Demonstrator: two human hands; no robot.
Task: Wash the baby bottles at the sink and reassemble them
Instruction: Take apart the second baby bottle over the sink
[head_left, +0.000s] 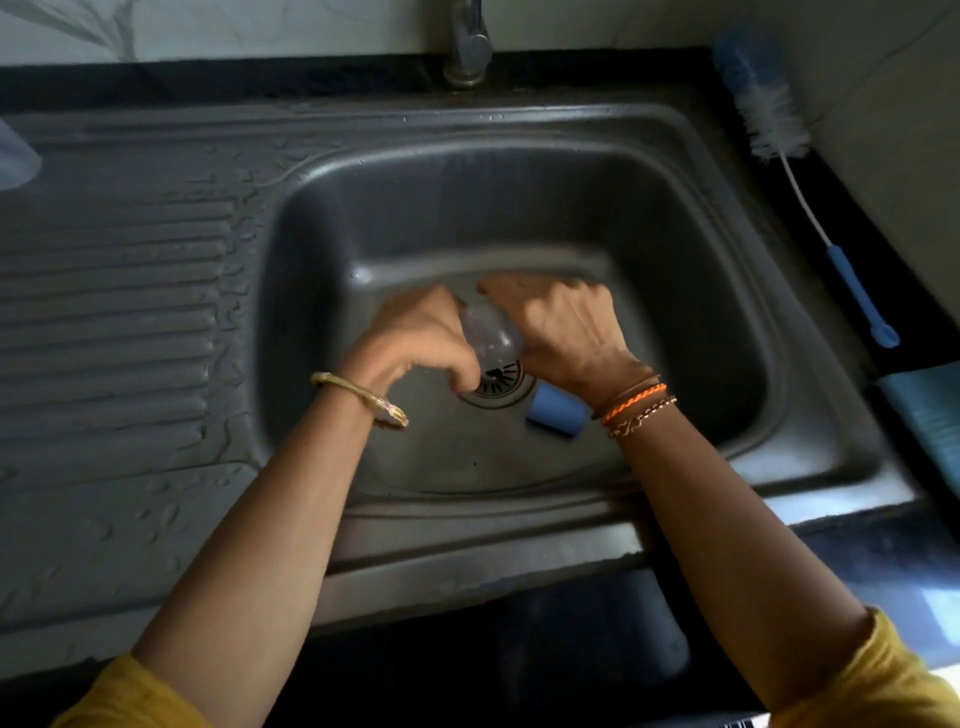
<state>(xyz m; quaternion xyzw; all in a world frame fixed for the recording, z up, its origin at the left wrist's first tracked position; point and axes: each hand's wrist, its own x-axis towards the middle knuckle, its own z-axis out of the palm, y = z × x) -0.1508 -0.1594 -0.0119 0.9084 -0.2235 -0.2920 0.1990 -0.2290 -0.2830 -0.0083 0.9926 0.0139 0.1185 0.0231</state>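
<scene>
While both of my hands hang low inside the sink (769, 364), they meet on a clear bottle (491, 335) just above the drain (496, 384). My left hand (415, 343) has its fingers curled round the bottle's left side, the thumb tucked under near the drain. My right hand (563, 327) clasps the bottle from the right with bent fingers; motion blur hides where its fingertips sit, so I cannot tell what part they pinch. I see a gold bangle (363, 397) on my left wrist and thin orange and brown bands (636, 408) on my right. A blue cap (556, 410) lies on its side on the basin floor, just beside the drain and under my right wrist.

To the left of the basin the ribbed drainboard (119, 312) is beaded with water. A tap (467, 47) stands behind the basin at the back edge. On the dark desk (852, 249) to the right lies a bottle brush (774, 119), white and blue bristles toward the wall, its blue handle end pointing toward me. Yellow sleeves (878, 686) show at the lower corners.
</scene>
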